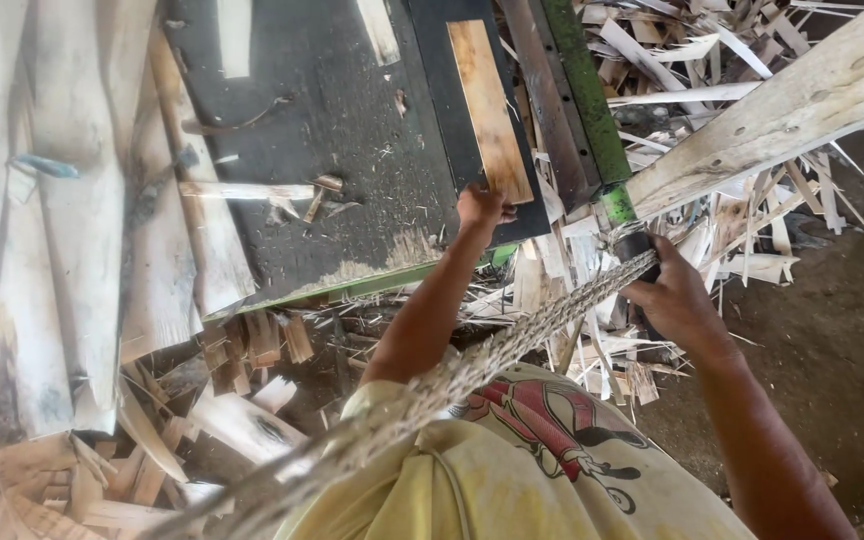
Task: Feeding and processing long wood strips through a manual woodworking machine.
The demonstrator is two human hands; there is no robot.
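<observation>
Lying flat on the dark table [332, 110], the thin board [490, 108] is pinched at its near end by the left hand [480, 210]; it is judged light, stiff, splintery. A black handle [636, 246] is gripped in the right hand [680, 300].

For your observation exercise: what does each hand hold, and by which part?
The left hand grips the near end of a flat wooden board. The right hand is closed round a black handle.
</observation>
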